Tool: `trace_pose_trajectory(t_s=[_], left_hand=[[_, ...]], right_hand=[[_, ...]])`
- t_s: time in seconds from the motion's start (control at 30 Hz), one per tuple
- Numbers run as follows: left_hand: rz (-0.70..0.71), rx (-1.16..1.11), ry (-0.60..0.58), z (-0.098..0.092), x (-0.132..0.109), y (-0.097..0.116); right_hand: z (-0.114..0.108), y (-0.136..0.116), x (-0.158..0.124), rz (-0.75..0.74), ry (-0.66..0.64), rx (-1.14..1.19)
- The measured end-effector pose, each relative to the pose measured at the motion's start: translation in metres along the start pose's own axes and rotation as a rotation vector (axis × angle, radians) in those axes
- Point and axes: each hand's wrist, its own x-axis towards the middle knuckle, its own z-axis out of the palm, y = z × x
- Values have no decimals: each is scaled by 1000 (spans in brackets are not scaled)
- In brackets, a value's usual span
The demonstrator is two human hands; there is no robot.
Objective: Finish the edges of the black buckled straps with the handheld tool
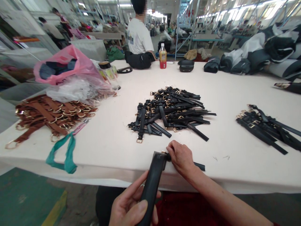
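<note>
My left hand [130,205] grips a long black hand tool [152,180] near its lower end, its tip angled up toward the table's front edge. My right hand [181,155] holds a short black strap [199,166] with a gold buckle against the tool's tip, resting on the white table [113,141]. Just beyond lies a heap of black buckled straps [170,110]. A smaller bundle of black straps [265,127] lies to the right.
Brown straps with gold rings [47,114] and a teal cloth strip [66,152] lie at left, behind them a pink plastic bag [68,64]. A drink bottle [162,56] stands at the far edge, where a person in a white shirt [139,37] sits. Dark fabric rolls [258,56] are piled far right.
</note>
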Motion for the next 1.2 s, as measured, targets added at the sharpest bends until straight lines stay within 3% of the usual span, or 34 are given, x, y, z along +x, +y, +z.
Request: trace_pose_trajectory(t_s=[0.33,0.77,1.0,1.2], left_hand=[[-51,65,-20,8,17,11],[-40,143,-36,16,21,16],[-14,152,-74,19,29,16],[-6,146,-88,19,35,18]], right_hand=[[-1,3,0,28,8,62],[-5,5,1,86,-18,229],[-9,18,-13,-92,-46,479],[-16,29,-28,-178,23,302]])
